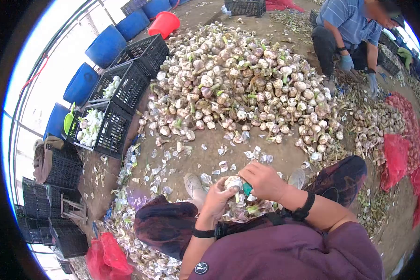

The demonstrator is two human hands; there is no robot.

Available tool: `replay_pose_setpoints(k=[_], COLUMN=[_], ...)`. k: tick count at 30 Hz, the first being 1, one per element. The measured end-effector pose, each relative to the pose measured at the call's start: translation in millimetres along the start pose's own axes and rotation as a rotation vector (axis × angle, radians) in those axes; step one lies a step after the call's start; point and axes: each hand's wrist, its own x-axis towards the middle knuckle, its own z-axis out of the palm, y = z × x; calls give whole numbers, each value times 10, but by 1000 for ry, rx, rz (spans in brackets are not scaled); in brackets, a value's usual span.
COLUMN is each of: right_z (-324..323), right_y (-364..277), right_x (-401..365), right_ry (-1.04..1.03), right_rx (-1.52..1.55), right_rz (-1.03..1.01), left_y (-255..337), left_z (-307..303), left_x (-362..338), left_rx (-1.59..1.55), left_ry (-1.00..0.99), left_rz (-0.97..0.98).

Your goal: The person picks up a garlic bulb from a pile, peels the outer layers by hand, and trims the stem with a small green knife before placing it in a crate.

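— Dirt floor (270, 156) everywhere. What do the containers hold?
— Black crates (116, 131) far left of the grip carry white garlic. Blue barrels (105, 46) stand behind them.
— And the hands?
— The left hand (215, 199) has its grip clamped on a garlic bulb (232, 182). The right hand (264, 179), touching the bulb, is closed on a teal-handled tool (247, 188).
— What's around them?
— A big garlic heap (238, 79) lies beyond the grip, with loose skins (224, 164) between. A gloved co-worker (350, 25) squats past the heap.
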Motion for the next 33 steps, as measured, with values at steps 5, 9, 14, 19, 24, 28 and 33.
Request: replay_pose_setpoints(k=[5,9,14,19,24,28,33], right_z=[4,-203,-139,2,110,75,84], right_y=[549,552,20,-83,-95,-30,206], right_x=[-29,35,39,-1,-55,-27,11], right_ry=[107,-546,-2,14,29,-10,-67], right_rx=[-204,-67,423,334,151,65,-38], right_rz=[336,575,301,178,123,17,122], left_y=[-93,-116,-160,-274,-427,-339,-152], left_z=[72,45,75,30,12,67,143], left_x=[-167,-129,-29,32,95,18,-125], left_rx=[284,126,-224,-293,-378,-287,34], left_ry=[-219,-74,88,49,44,40,-133], left_rz=[-73,7,81,123,125,78,48])
